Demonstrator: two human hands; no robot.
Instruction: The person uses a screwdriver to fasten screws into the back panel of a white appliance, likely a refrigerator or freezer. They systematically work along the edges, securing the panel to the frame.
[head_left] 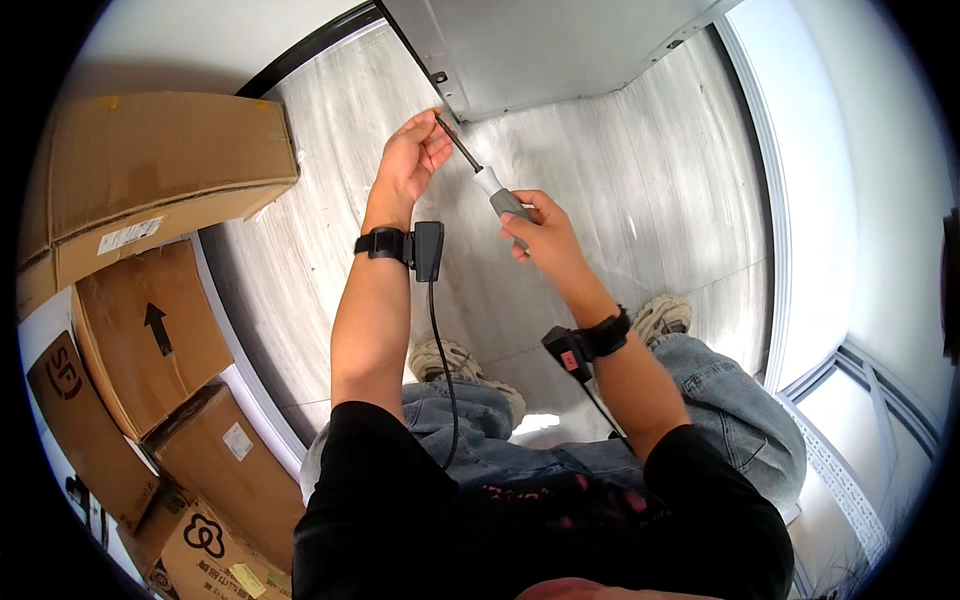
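Note:
My right hand is wrapped round the grey-and-white handle of a screwdriver. Its dark shaft slants up and to the left, away from me. At the far end of that shaft, my left hand has its fingers curled, with thumb and fingertips pinched at the tip. Whether a small screw sits there too is too small to tell. Just beyond the tip stands the lower corner of a grey metal panel, which has small holes and a dark fitting along its edges.
Cardboard boxes are stacked on the left. Wood-look floor lies under my hands, between my shoes and the panel. A white wall with a pale frame bounds the right side. A cable hangs from the left wrist device.

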